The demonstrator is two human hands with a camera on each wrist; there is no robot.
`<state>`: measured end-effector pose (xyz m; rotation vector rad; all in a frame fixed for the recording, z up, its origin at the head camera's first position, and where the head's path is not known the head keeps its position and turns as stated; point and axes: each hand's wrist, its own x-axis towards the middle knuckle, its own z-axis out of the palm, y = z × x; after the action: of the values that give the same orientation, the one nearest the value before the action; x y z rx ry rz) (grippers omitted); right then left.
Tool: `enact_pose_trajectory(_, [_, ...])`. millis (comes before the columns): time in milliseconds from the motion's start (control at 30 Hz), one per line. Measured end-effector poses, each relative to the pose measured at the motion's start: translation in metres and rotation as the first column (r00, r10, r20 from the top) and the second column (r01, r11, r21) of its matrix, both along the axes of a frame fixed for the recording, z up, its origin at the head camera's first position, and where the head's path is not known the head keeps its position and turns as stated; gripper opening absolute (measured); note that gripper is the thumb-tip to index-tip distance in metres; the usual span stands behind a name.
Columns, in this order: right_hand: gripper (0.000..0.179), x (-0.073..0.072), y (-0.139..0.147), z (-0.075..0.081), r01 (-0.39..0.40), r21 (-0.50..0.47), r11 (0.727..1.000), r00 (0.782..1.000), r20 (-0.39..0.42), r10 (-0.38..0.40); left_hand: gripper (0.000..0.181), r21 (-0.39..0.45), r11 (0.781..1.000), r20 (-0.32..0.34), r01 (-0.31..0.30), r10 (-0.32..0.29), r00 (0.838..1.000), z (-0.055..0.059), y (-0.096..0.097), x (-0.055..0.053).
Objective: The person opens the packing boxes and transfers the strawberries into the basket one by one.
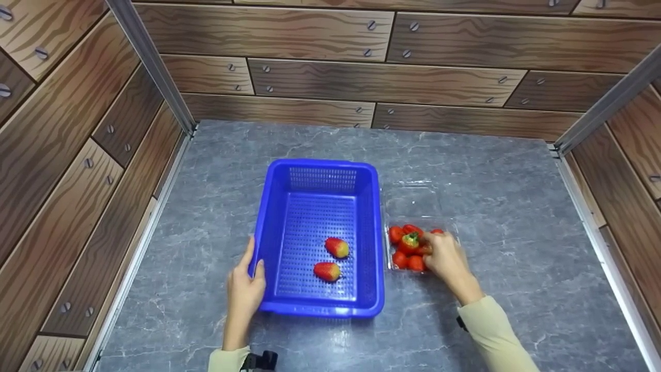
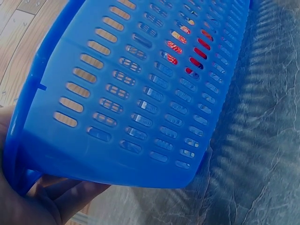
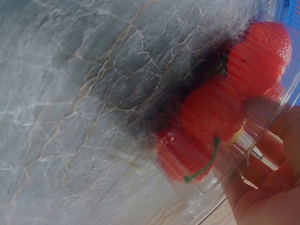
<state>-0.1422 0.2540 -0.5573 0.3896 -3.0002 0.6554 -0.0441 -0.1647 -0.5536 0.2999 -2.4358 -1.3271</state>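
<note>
Carrying all is one grey marbled worktop [image 1: 516, 181]. Near its middle stands one blue basket [image 1: 310, 217]. Just beside the basket's right edge lies one clear container [image 1: 423, 220], with one lid [image 1: 412, 201] open toward the worktop's far edge. Two hands are seen. The left hand [image 1: 247, 287] grips the basket's left edge close to its near corner, the thumb over the rim. The right hand [image 1: 446, 258] reaches into the container's right side with bent fingers; whether they hold a piece, I cannot tell. Two red-yellow strawberries [image 1: 336, 248] lie in the basket's near half, toward its right edge. The container has at least six red pieces [image 1: 399, 259], one with a green top; the hand hides others, if any.
</note>
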Motion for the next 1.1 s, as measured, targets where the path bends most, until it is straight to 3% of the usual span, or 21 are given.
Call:
enact_pose_trajectory(333, [0.032, -0.001, 0.004, 0.003, 0.018, 0.022, 1.000, 1.000, 0.009, -0.019, 0.058, 0.037, 0.999, 0.023, 0.009, -0.010, 1.000, 0.000, 0.000, 0.001])
enact_pose_trajectory(633, [0.035, 0.000, 0.006, 0.007, 0.027, 0.007, 1.000, 1.000, 0.016, -0.027, 0.058, 0.036, 0.999, 0.012, 0.013, -0.013, 1.000, 0.000, 0.001, 0.000])
enact_pose_trajectory(867, [0.030, 0.000, 0.005, 0.019, 0.042, -0.021, 0.999, 0.994, 0.102, -0.039, 0.059, 0.051, 0.999, 0.030, 0.019, -0.021, 0.999, 0.001, 0.001, 0.000])
enact_pose_trajectory(1100, [0.030, -0.001, 0.004, 0.034, 0.051, -0.034, 0.998, 0.993, 0.106, -0.047, 0.059, 0.043, 0.999, 0.040, 0.009, -0.011, 0.999, 0.002, 0.001, 0.000])
